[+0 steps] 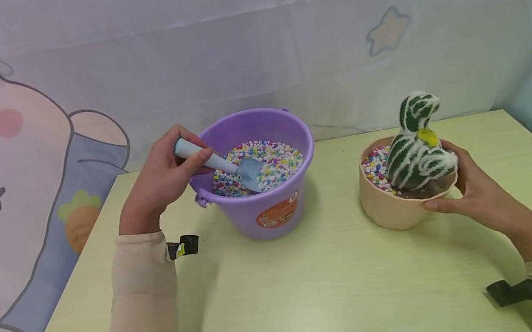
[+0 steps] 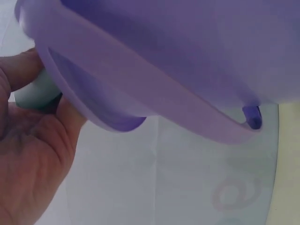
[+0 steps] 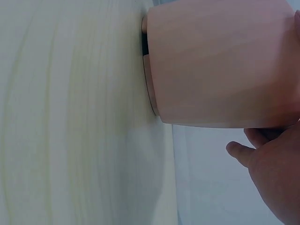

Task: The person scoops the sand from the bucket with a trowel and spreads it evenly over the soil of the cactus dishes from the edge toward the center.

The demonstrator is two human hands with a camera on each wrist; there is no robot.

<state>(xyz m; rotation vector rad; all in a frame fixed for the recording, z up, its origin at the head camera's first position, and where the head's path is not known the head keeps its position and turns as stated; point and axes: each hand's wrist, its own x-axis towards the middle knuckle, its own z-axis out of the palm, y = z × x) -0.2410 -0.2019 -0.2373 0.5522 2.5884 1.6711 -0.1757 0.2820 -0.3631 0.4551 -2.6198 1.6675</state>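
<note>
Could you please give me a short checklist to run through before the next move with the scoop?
1. Scoop gripped by its handle in the left hand: ok.
2. Scoop blade inside the purple bucket, at the coloured pebbles: ok.
3. Bucket upright on the table: ok.
4. Pot held at its rim by the right hand: ok.
5. Pebbles spread all round the cactus: not ok; brown soil shows in front.
6. Pebbles behind the cactus: cannot tell; the cactus hides that part.
</note>
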